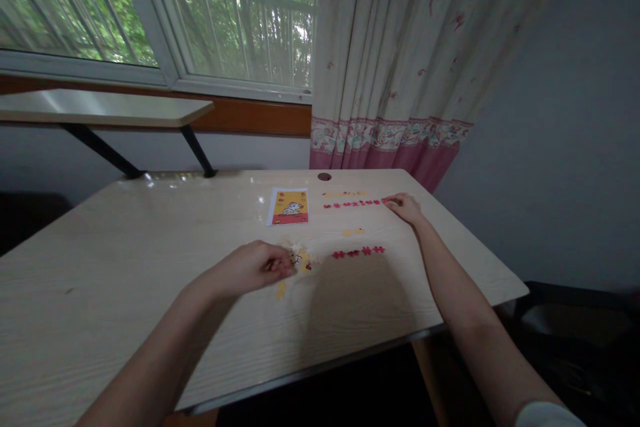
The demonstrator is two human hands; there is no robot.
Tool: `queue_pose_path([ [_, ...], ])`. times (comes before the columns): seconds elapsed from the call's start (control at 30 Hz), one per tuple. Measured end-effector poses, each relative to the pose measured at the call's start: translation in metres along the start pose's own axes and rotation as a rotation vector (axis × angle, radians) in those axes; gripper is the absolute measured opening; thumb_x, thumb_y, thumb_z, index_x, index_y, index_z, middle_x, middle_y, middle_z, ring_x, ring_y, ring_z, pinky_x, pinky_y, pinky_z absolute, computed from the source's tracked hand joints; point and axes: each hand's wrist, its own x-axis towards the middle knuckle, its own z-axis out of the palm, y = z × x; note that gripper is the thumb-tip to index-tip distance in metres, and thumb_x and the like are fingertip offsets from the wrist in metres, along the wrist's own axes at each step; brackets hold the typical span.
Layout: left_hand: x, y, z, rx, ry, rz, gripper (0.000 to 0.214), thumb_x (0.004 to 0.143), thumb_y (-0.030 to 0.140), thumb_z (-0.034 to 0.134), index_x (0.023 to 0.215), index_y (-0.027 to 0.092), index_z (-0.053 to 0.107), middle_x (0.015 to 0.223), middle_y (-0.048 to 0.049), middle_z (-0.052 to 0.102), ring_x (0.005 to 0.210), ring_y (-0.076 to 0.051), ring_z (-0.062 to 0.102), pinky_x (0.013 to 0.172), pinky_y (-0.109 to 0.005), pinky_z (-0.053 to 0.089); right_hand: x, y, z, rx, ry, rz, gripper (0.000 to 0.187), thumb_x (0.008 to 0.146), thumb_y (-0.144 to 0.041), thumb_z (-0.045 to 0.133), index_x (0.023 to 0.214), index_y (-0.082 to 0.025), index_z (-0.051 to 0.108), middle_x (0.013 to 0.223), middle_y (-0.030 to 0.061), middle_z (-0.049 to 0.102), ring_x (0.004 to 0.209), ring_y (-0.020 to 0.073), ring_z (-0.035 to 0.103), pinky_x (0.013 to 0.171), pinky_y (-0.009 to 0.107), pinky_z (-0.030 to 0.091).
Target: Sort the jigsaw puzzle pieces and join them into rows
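My left hand [263, 263], its fingers curled together, is at the left side of a small pile of loose puzzle pieces [303, 261] in yellow, white and red. Whatever may be between its fingertips is hidden. My right hand [404, 205] reaches to the right end of a long row of red puzzle pieces [353, 204], thumb and fingertips closed on the end piece. Behind that row runs a line of yellow puzzle pieces [345, 194]. Closer to me lie a short row of red pieces [359, 252] and a few yellow pieces [353, 232].
A picture card [291, 206] with a white animal on yellow and red lies left of the rows. One yellow piece [281, 290] sits near the left wrist. A raised shelf [100, 107] stands at the back left; a cable hole [325, 177] is at the back edge.
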Motion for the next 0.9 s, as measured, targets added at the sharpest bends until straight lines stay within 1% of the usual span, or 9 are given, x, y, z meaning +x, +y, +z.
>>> queue_pose_path([
  [0.17,0.001,-0.003,0.000,0.004,-0.005,-0.004,0.020,0.076,0.032,0.051,0.079,0.018,0.065,0.063,0.0005,0.058,0.055,-0.011,0.047,0.052,-0.020,0.030,0.000,-0.003,-0.004,-0.031,-0.019,0.014,0.037,0.077,-0.053,0.051,0.102,-0.030,0.066,0.107,0.0049,0.062,0.091,0.0214,0.054,0.078,0.034,0.039],
  [0.3,0.001,-0.011,0.001,0.003,0.003,-0.005,0.018,0.075,0.029,0.051,0.077,0.019,0.066,0.064,0.0006,0.058,0.056,-0.011,0.047,0.052,-0.019,0.031,-0.001,-0.003,-0.002,-0.047,-0.012,0.012,0.037,0.077,-0.053,0.051,0.102,-0.031,0.066,0.107,0.0051,0.062,0.094,0.0230,0.053,0.081,0.037,0.038],
  [0.37,0.001,-0.016,0.002,-0.005,-0.012,0.005,0.017,0.074,0.027,0.051,0.075,0.019,0.066,0.065,0.0006,0.058,0.056,-0.011,0.047,0.052,-0.019,0.032,-0.001,-0.002,0.000,-0.050,-0.004,0.007,0.036,0.077,-0.052,0.051,0.102,-0.031,0.066,0.108,0.0053,0.061,0.095,0.0235,0.052,0.083,0.038,0.037],
  [0.47,0.001,-0.020,0.003,-0.027,-0.041,0.006,0.015,0.071,0.024,0.054,0.078,0.020,0.066,0.064,0.0014,0.057,0.056,-0.011,0.048,0.051,-0.018,0.031,-0.002,-0.001,0.002,-0.039,0.030,0.004,0.035,0.078,-0.049,0.052,0.103,-0.029,0.065,0.107,0.0068,0.060,0.095,0.0236,0.052,0.082,0.039,0.037],
  [0.57,-0.001,-0.017,0.004,-0.049,-0.065,-0.011,0.017,0.066,0.024,0.058,0.081,0.021,0.067,0.060,0.0031,0.055,0.054,-0.010,0.047,0.049,-0.018,0.031,-0.006,-0.006,0.000,-0.019,0.098,-0.009,0.033,0.079,-0.045,0.052,0.101,-0.025,0.066,0.104,0.0084,0.059,0.095,0.0234,0.051,0.082,0.037,0.038],
  [0.67,-0.002,-0.011,0.004,-0.031,-0.086,-0.028,0.021,0.063,0.026,0.062,0.083,0.021,0.065,0.059,0.0042,0.054,0.053,-0.010,0.048,0.048,-0.019,0.030,-0.010,-0.019,-0.005,-0.015,0.182,-0.059,0.029,0.079,-0.040,0.052,0.098,-0.023,0.067,0.103,0.0084,0.058,0.096,0.0238,0.051,0.083,0.038,0.037],
  [0.73,-0.002,-0.007,0.005,0.003,-0.091,-0.039,0.025,0.060,0.027,0.064,0.084,0.021,0.063,0.060,0.0045,0.055,0.053,-0.010,0.048,0.048,-0.019,0.029,-0.015,-0.033,-0.008,-0.018,0.223,-0.125,0.027,0.079,-0.037,0.052,0.096,-0.022,0.067,0.103,0.0086,0.057,0.095,0.0240,0.051,0.084,0.039,0.035],
  [0.8,-0.002,-0.007,0.006,0.039,-0.098,-0.046,0.028,0.059,0.027,0.066,0.086,0.021,0.062,0.061,0.0047,0.056,0.054,-0.011,0.049,0.049,-0.020,0.029,-0.019,-0.052,-0.010,-0.013,0.253,-0.213,0.024,0.080,-0.034,0.053,0.094,-0.022,0.067,0.102,0.0083,0.057,0.095,0.0238,0.050,0.086,0.040,0.034],
  [0.9,-0.001,-0.010,0.008,0.057,-0.098,-0.053,0.025,0.059,0.027,0.066,0.083,0.021,0.061,0.061,0.0046,0.056,0.055,-0.011,0.049,0.049,-0.020,0.028,-0.029,-0.084,-0.013,0.031,0.265,-0.376,0.018,0.081,-0.030,0.053,0.090,-0.022,0.067,0.099,0.0067,0.058,0.093,0.0217,0.050,0.086,0.039,0.033],
])
